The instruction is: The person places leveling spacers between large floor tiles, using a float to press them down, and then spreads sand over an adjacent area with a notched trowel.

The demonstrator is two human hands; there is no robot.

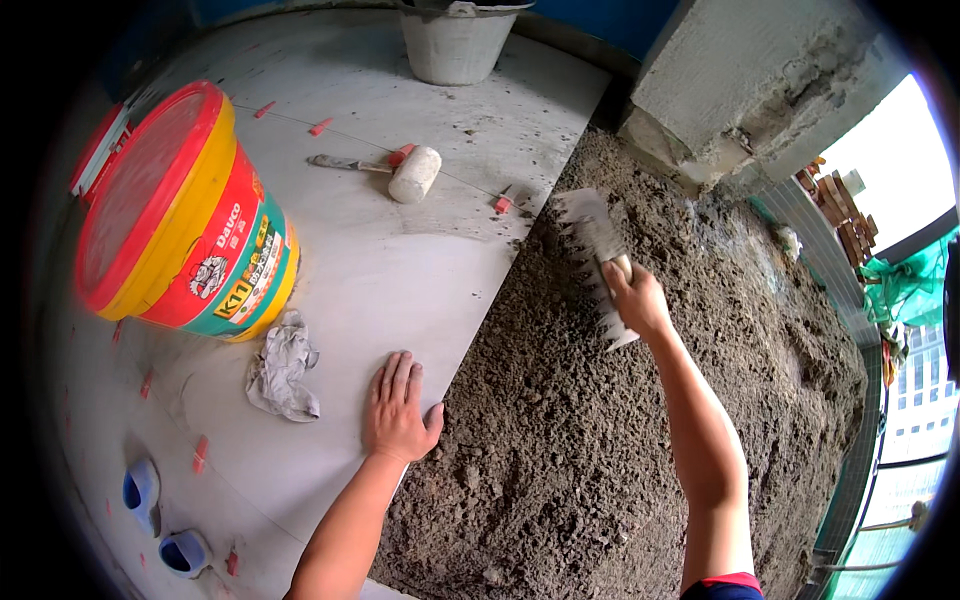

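Slippers point(160, 520) are lying nearest, left of the big floor tile point(400, 260). Left hand point(398, 408) is pressing flat, fingers spread, on that tile's right edge, a crumpled rag point(283, 365) just beside it. Right hand point(635, 297) is gripping a notched trowel point(597, 255) over the mortar bed point(640, 420) right of the tile. Farther along the tile, a tub point(180, 215), a mallet point(405, 172) and a grey bucket point(455, 42) are sitting.

Pale tiled floor point(420, 260), rough concrete pillar point(740, 80), perhaps blue wall point(600, 20), daylight
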